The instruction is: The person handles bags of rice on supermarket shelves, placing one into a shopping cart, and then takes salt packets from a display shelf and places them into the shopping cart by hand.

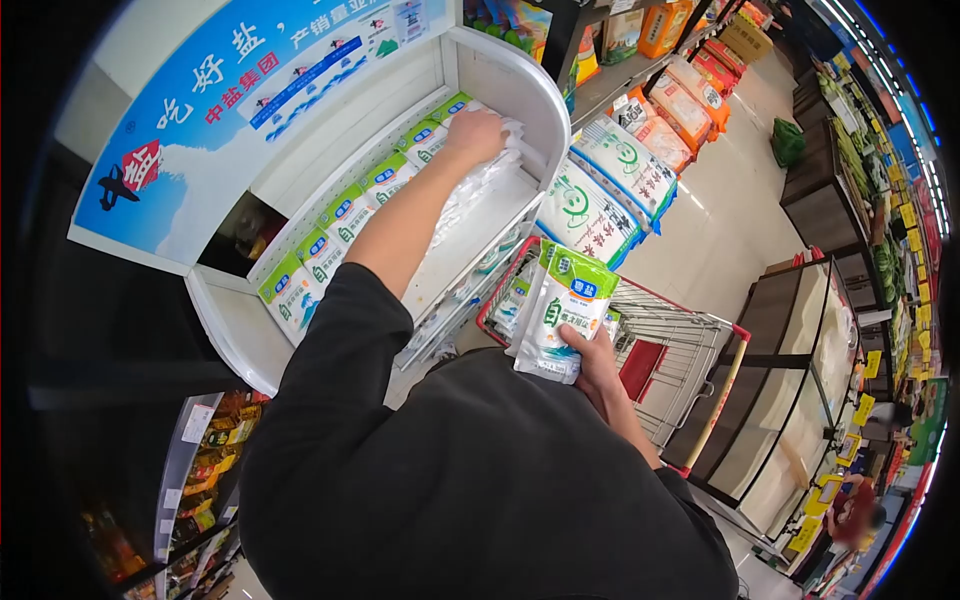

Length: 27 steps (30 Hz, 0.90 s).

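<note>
My right hand (595, 362) grips a small stack of salt bags (570, 310), white with a green top and a blue label, upright in front of my chest. My left hand (475, 137) reaches to the far end of a white display shelf (490, 205). It rests at the salt bags there, its fingers turned down and mostly hidden, so their grip cannot be made out. A row of matching salt bags (343, 215) stands along the shelf's back. Clear-white packaging (510, 138) shows beside my left fingers.
A wire shopping cart (680, 335) with more salt bags inside stands at my right, behind the held stack. Large rice sacks (625, 170) lie past the shelf's curved end (545, 75). A blue sign (210, 130) tops the shelf. Bottles (215, 440) fill a rack at lower left.
</note>
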{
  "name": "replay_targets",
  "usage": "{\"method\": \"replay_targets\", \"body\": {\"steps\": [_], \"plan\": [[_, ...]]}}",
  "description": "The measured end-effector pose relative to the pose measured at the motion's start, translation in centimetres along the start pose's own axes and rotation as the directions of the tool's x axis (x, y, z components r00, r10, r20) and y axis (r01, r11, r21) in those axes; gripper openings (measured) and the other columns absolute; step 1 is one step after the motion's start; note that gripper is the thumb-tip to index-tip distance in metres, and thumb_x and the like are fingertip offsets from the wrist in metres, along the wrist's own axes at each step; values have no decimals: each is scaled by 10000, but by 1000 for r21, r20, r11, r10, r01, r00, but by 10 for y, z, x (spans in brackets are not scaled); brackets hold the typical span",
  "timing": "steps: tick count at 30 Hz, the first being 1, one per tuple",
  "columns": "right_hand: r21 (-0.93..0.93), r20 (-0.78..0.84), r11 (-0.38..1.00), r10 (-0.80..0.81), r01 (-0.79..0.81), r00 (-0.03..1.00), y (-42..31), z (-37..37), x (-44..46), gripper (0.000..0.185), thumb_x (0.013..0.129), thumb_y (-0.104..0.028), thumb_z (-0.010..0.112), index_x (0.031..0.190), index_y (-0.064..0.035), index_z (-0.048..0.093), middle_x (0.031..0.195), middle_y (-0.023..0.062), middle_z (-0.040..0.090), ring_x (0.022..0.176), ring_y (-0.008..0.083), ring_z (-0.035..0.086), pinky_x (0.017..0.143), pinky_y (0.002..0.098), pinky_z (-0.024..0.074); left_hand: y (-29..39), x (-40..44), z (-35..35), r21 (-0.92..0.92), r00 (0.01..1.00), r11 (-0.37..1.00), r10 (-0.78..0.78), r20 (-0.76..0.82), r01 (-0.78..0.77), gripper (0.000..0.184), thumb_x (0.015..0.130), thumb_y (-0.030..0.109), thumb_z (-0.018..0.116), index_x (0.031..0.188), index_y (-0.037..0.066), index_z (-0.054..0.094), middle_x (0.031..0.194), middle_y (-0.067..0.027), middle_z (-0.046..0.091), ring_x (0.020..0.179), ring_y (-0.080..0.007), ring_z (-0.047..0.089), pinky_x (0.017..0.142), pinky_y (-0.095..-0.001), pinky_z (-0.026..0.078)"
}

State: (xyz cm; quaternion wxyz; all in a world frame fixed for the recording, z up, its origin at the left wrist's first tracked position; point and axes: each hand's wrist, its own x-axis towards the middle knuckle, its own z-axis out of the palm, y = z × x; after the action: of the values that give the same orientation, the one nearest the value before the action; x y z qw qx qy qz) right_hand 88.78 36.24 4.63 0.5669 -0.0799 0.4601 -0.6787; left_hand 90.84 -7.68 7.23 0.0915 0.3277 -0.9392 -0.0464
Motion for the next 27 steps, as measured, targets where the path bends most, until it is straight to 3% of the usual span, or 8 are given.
{"method": "replay_targets", "body": {"steps": [7, 11, 13, 17, 18, 21, 25, 27], "plan": [[17, -39, 1000, -8, 9, 999, -2, 4, -5, 471, 940, -20, 737, 1365, 56, 547, 1255, 188, 703, 1089, 293, 730, 941, 433, 618, -30, -36, -19, -508, 940, 848, -281, -195, 149, 547, 987, 445, 607, 1249, -22, 719, 1139, -294, 719, 1099, -457, 681, 991, -510, 508], [-10, -60, 999, -43, 42, 997, 3, 3, 4, 450, 964, -26, 710, 1374, 47, 540, 1241, 176, 711, 1080, 290, 732, 940, 436, 618, -14, -80, -50, -664, 598, 745, -504, -624, -65, 389, 1029, 285, 650, 1205, -56, 712, 932, -283, 739, 826, -298, 755, 766, -385, 556], [40, -112, 999, 33, -29, 993, 4, -5, 11, 468, 976, -9, 687, 1408, 38, 511, 1285, 182, 690, 1106, 291, 721, 952, 439, 613, 25, -126, -83, -734, 653, 653, -476, -589, -186, 315, 1037, 203, 630, 1214, -42, 718, 974, -243, 766, 850, -267, 757, 786, -363, 560], [257, -100, 966, -2, 28, 995, -10, 2, 26, 528, 1112, -356, 523, 1509, -18, 438, 1432, 193, 597, 1282, 322, 627, 1059, 492, 552, 89, -197, -83, -431, 631, 673, 67, -773, -601, 297, 1060, 100, 557, 1280, -65, 670, 1186, -209, 751, 1120, -317, 734, 1056, -411, 533], [231, -107, 973, 27, -2, 994, -18, 8, 30, 739, 1092, -608, 349, 1553, -33, 397, 1508, 168, 552, 1351, 329, 583, 1115, 517, 505, 99, -208, -76, -354, 640, 644, 280, -715, -678, 314, 1043, 113, 574, 1283, -69, 663, 1235, -209, 732, 1173, -333, 712, 1093, -427, 515], [424, 67, 905, -47, 14, 997, -30, 3, 33, 714, 1115, -581, 301, 1583, -46, 373, 1476, 181, 576, 1328, 351, 595, 1100, 494, 516, 136, -237, -50, -203, 644, 614, 690, -330, -762, 366, 968, 151, 655, 1278, -43, 673, 1390, -196, 659, 1310, -338, 634, 1151, -458, 478], [68, -30, 993, -98, 100, 995, -11, -10, 30, 559, 1058, -312, 628, 1511, -35, 455, 1407, 146, 624, 1255, 285, 644, 1055, 456, 552, 137, -244, -28, -290, 683, 618, 662, -308, -731, 401, 967, 224, 691, 1288, -15, 681, 1452, -170, 622, 1387, -319, 569, 1178, -482, 446], [207, -22, 976, -57, 60, 998, -6, -13, 27, 578, 966, -144, 736, 1476, -31, 487, 1379, 135, 637, 1211, 259, 665, 1020, 432, 578, 129, -243, -38, -620, 706, 472, 680, -196, -627, 449, 942, 272, 739, 1286, -11, 688, 1448, -188, 622, 1411, -327, 547, 1187, -463, 428]]}}
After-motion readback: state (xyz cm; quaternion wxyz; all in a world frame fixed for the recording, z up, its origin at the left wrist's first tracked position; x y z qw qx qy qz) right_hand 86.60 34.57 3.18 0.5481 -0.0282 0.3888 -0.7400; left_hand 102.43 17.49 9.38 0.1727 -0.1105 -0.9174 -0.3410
